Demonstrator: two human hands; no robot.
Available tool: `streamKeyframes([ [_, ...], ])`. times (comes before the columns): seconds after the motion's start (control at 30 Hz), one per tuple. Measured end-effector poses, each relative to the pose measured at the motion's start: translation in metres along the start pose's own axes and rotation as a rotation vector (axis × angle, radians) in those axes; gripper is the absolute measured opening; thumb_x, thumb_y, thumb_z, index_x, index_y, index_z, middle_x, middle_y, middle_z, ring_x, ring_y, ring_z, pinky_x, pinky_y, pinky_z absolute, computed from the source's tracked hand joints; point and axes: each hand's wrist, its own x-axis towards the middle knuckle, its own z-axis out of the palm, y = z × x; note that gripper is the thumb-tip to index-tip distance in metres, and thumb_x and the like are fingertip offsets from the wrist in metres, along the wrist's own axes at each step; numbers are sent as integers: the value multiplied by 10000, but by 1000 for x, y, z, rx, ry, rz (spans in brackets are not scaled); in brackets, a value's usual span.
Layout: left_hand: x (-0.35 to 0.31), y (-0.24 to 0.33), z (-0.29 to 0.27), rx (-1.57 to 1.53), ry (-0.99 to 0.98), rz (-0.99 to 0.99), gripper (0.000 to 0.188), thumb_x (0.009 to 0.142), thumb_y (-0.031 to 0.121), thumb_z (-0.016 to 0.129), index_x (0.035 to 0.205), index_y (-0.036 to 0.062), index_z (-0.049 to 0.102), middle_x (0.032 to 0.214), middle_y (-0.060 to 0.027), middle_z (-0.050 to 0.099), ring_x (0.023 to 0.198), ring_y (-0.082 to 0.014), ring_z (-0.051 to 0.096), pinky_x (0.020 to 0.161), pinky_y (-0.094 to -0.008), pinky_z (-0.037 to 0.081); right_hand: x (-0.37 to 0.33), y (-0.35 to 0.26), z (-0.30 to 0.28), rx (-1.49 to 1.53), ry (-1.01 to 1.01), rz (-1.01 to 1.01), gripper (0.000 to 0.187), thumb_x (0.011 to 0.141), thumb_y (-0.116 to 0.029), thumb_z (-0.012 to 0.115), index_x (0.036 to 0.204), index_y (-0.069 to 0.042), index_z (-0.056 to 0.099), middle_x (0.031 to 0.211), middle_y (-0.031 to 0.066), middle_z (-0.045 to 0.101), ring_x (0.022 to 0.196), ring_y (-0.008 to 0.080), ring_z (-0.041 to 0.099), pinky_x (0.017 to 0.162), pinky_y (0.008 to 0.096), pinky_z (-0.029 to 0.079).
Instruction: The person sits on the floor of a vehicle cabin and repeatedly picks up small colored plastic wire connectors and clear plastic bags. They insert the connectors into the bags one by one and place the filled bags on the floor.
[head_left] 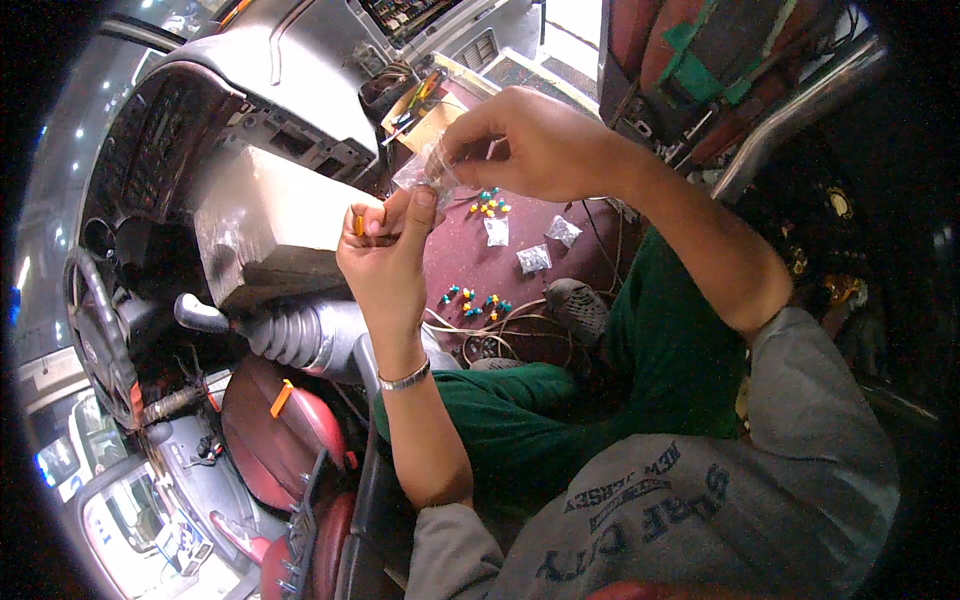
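My left hand (388, 262) pinches the lower part of a small see-through plastic bag (413, 172) between thumb and fingers. A small orange-yellow piece (359, 224) shows at its curled fingers; what it belongs to I cannot tell. My right hand (540, 145) is closed on the bag's other side, fingertips bent down onto the film. The bag's contents are too blurred to name. Below on the dark red floor lie several small filled bags (534, 260), a pile of small yellow and teal pieces (490, 205) and a second such pile (477, 303).
A cardboard box (275, 205) stands left of my left hand, behind the gear lever (205, 315). Loose pale cables (530, 328) run by my shoe (578, 308). Screwdrivers (428, 88) lie in a tray beyond my hands. A steering wheel (100, 345) and red seat (285, 430) are at left.
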Motion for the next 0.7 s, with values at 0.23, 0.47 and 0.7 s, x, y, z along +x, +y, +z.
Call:
streamKeyframes([
  [0.23, -1, 8, 10, -12, 30, 34, 511, 879, 9, 831, 841, 156, 343, 795, 10, 616, 737, -12, 533, 705, -152, 437, 2, 0, 3, 15, -27, 25, 226, 912, -165, 754, 1040, 20, 726, 924, 144, 740, 835, 219, 741, 783, 342, 583],
  [0.47, 2, 0, 2, -59, 1, 45, 494, 890, -8, 812, 842, 151, 347, 839, -15, 652, 762, -20, 567, 721, -156, 457, -1, -4, 9, -53, 96, -22, 216, 914, -142, 752, 1078, -11, 703, 923, 130, 736, 852, 210, 741, 780, 356, 598],
  [0.7, 2, 10, 9, -49, 6, 35, 467, 906, -2, 789, 853, 145, 349, 920, -69, 702, 927, -109, 709, 805, -239, 585, 2, 0, 4, -1, 159, -50, 209, 926, -135, 746, 1105, -35, 704, 923, 100, 735, 839, 178, 721, 774, 341, 606],
])
